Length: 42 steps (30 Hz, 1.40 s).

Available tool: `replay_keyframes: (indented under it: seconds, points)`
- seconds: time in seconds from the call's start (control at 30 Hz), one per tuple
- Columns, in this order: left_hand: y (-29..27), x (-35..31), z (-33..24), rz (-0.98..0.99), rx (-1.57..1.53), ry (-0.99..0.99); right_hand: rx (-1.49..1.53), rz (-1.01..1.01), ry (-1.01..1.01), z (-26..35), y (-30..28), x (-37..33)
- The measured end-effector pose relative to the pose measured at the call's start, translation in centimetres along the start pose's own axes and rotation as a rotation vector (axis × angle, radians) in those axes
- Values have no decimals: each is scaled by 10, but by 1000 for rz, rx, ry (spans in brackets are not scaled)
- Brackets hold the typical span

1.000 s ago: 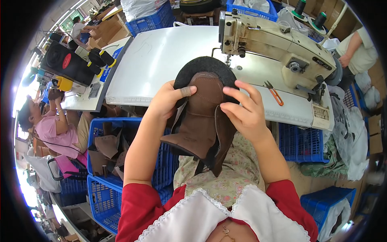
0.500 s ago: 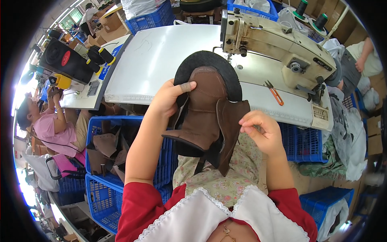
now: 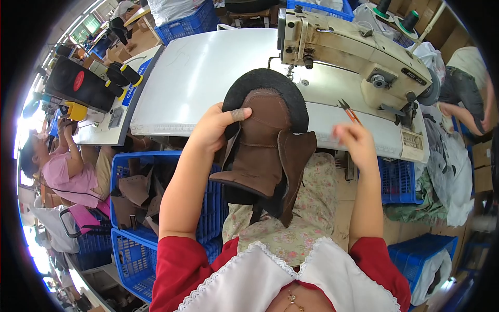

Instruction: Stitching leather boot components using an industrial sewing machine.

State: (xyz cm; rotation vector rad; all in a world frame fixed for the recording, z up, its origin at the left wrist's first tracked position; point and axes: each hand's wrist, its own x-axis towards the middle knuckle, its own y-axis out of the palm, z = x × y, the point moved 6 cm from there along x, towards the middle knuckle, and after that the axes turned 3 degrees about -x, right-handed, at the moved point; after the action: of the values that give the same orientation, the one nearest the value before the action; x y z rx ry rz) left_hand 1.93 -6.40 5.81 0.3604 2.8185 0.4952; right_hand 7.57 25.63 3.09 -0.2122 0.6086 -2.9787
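Observation:
My left hand (image 3: 213, 127) grips a brown boot upper (image 3: 260, 151) by its top, the thumb pressed on the brown inner face beside a black fuzzy collar. A tan wrap circles that thumb. The upper hangs over my lap, its side flap turned to the right and its lower edge showing black lining. To its right, apart from it, my right hand (image 3: 358, 145) is raised at the table's front edge, fingers blurred by motion. Just beyond those fingers lie orange-handled thread snips (image 3: 350, 112) on the sewing table (image 3: 208, 78), their lower end hidden by the hand.
A beige sewing machine (image 3: 353, 52) stands on the table's right side. Blue crates (image 3: 136, 260) at my left hold brown leather pieces (image 3: 136, 190). Another blue crate (image 3: 423, 255) is at lower right. A co-worker in pink (image 3: 70, 171) sits at the left; another person (image 3: 468, 83) is at far right.
My right hand has left the upper's side flap and moved up and right toward the snips. The left hand still holds the upper, and the view has shifted slightly.

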Motion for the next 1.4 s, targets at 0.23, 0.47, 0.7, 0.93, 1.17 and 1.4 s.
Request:
replay_keyframes:
  seconds: [0.23, 0.47, 0.7, 0.93, 1.17, 1.4]
  points:
    - [2, -7, -3, -21, -3, -21, -995, -482, 9, -91, -40, 56]
    - [-9, -11, -6, -14, -78, 3, -875, -495, 44, -98, -48, 56]
    - [-10, -14, 0, -11, -128, -24, 206, -293, 132, 8, -8, 26]
    - [-3, -9, 3, 89, -203, -16, -605, -361, -888, 120, 23, -11]
    - [6, -12, 1, 93, -197, -38, -729, -447, -975, 117, 32, -11]
    - [5, -13, 2, 123, -215, -33, -687, -447, -970, 118, 35, -10]
